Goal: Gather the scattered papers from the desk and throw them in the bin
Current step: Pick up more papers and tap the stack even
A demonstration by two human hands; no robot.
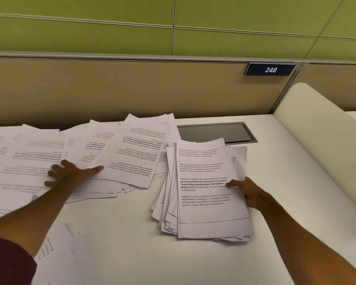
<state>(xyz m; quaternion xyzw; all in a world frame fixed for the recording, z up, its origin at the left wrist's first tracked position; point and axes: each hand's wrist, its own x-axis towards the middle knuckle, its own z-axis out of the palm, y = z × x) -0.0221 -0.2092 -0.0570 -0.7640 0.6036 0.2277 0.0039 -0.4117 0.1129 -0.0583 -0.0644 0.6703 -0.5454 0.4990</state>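
Several loose sheets (132, 153) run off the left edge of my view, and the ones furthest left are too blurred for me to read; more paper at the lower left is cut by the frame beside a maroon sleeve (6, 262). My left hand (70, 173) lies flat on those sheets with its fingers spread and straight, pressing down and gripping nothing. My right hand (249, 192) holds the right edge of a fanned stack (210, 202), thumb on the top page; the fingers go under the paper, so I cannot see them fully. That stack rests on the desk (119, 233) right of centre, its top corner overlapping a grey recessed hatch (216, 131). The top page repeats a printed paragraph beginning "Village life is a peaceful, close-knit", with one block in bold. The nearest loose sheets carry the same text upside down to me. A dark plate (270, 69) on the tan partition (111, 87) reads "248". The desk is smooth matte white, the paper thin and slightly curled, and a cream divider (317, 130) with a rounded top rises at the right.
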